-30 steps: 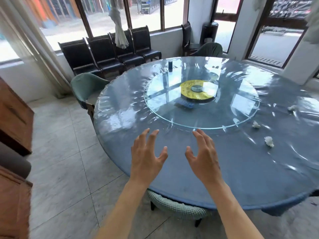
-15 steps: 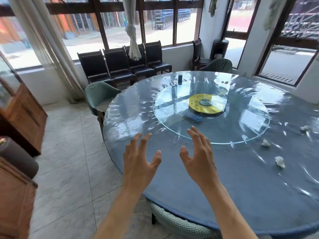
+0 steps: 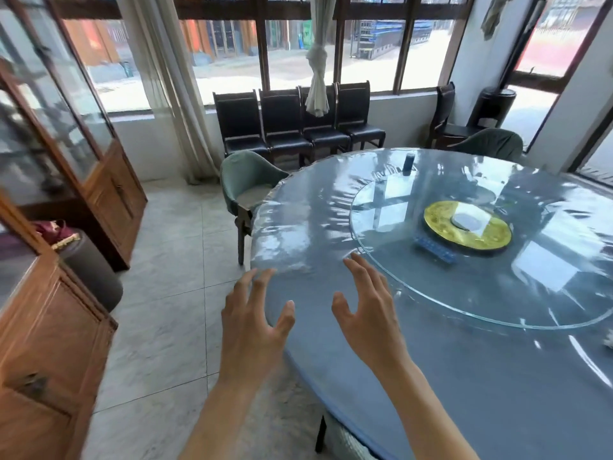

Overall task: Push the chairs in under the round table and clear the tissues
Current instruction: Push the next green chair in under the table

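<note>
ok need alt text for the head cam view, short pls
Two bare hands, the left hand and right hand, are held open with fingers spread over the near edge of a round table under a clear cover. A green chair stands partly pulled out at the table's far left side, and a row of black chairs lines the window.
</note>
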`<state>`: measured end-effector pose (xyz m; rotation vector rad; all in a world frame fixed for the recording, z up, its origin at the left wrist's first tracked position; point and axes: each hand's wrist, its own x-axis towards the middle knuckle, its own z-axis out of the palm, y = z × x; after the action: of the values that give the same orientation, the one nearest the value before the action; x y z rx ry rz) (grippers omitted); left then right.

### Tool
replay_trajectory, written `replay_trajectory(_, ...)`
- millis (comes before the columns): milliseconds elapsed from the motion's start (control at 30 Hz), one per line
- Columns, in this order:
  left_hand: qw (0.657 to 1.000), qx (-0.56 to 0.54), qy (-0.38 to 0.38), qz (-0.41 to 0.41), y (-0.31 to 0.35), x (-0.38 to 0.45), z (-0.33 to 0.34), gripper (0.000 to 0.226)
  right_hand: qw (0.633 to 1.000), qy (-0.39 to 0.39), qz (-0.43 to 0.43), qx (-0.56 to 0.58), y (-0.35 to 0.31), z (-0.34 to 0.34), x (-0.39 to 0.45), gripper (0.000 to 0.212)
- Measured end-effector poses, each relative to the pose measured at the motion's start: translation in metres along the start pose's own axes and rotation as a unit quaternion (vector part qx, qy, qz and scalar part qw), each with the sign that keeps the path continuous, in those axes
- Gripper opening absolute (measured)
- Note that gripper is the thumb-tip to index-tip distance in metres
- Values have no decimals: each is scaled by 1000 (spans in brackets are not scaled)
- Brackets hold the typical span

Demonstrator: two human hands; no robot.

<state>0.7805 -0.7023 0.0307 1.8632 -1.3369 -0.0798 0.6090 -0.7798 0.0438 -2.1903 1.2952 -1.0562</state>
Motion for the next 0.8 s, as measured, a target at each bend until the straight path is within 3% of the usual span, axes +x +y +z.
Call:
replay_trajectory(467,997,65,36,-31,-180,162,-84,56,997,-58,-39,36,-107,207,149,57)
replay_trajectory(800,992,89,52,-72,-276,277,-83,56,991,-99,-67,58,-119,328,267,56)
